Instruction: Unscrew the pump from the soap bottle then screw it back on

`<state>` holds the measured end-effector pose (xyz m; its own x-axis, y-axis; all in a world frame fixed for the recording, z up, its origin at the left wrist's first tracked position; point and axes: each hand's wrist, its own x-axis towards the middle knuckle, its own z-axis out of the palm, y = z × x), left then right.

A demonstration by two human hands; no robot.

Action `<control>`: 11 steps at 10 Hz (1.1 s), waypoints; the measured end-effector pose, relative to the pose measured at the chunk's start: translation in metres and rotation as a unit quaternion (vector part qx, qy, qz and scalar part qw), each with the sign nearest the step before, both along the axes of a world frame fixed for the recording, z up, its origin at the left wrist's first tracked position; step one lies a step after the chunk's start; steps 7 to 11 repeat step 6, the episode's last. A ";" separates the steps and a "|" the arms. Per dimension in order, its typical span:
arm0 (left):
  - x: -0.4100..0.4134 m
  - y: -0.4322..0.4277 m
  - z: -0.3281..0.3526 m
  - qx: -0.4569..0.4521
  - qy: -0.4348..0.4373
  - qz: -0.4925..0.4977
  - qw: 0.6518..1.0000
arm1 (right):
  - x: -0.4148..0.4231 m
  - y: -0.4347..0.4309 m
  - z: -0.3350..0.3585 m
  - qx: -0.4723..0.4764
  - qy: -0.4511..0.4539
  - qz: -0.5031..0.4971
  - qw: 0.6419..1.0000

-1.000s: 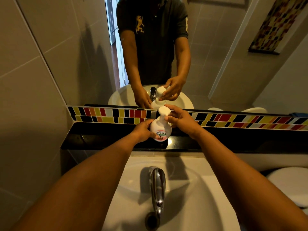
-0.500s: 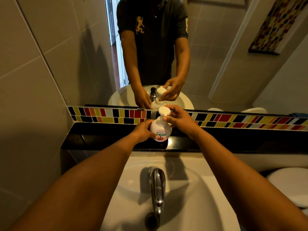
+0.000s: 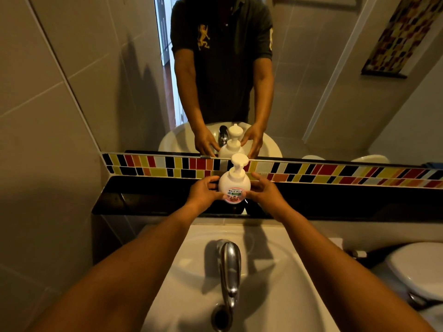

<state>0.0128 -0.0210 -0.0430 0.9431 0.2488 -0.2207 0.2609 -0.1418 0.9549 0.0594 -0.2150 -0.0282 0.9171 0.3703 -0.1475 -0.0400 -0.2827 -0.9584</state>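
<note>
A round white soap bottle [image 3: 234, 185] with a pink label stands on the black shelf [image 3: 148, 197] below the mirror. Its white pump [image 3: 238, 161] sits on the neck, upright, with nothing touching it. My left hand [image 3: 203, 190] cups the bottle's left side, thumb at the label's lower edge. My right hand [image 3: 265, 191] cups the right side, fingers against the body. The mirror repeats the bottle and both hands from behind.
A chrome tap [image 3: 229, 267] rises over the white basin [image 3: 282, 283] directly below my arms. A strip of coloured mosaic tiles [image 3: 335, 173] runs behind the shelf. A white toilet lid [image 3: 422, 267] sits at the lower right. Grey tiled wall stands at the left.
My right hand has left the pump head and dropped to the bottle's right side. The left hand stays on the bottle's left side.
</note>
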 end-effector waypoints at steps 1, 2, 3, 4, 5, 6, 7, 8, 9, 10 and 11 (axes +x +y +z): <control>0.001 -0.003 -0.001 0.002 -0.006 0.003 1.000 | -0.002 0.007 -0.011 0.005 -0.020 -0.003 1.000; 0.004 -0.002 -0.003 -0.001 -0.005 -0.001 1.000 | -0.002 0.011 -0.014 0.015 -0.036 -0.013 0.999; 0.006 0.001 -0.002 -0.007 -0.003 -0.001 1.000 | -0.001 0.014 -0.016 0.011 -0.042 -0.014 0.999; 0.009 0.003 -0.004 -0.006 -0.002 -0.005 1.000 | 0.003 0.015 -0.018 0.003 -0.037 -0.015 0.999; 0.005 0.003 0.000 0.009 0.004 -0.008 1.000 | 0.000 0.016 -0.013 -0.015 -0.038 -0.018 0.999; 0.003 0.002 -0.002 0.045 -0.006 0.007 0.999 | -0.001 0.015 -0.017 -0.070 -0.057 -0.045 0.995; 0.003 0.002 -0.002 0.045 -0.006 0.007 0.999 | -0.001 0.015 -0.017 -0.070 -0.057 -0.045 0.995; 0.003 0.002 -0.002 0.045 -0.006 0.007 0.999 | -0.001 0.015 -0.017 -0.070 -0.057 -0.045 0.995; 0.003 0.002 -0.002 0.045 -0.006 0.007 0.999 | -0.001 0.015 -0.017 -0.070 -0.057 -0.045 0.995; 0.003 0.002 -0.002 0.045 -0.006 0.007 0.999 | -0.001 0.015 -0.017 -0.070 -0.057 -0.045 0.995; 0.003 0.002 -0.002 0.045 -0.006 0.007 0.999 | -0.001 0.015 -0.017 -0.070 -0.057 -0.045 0.995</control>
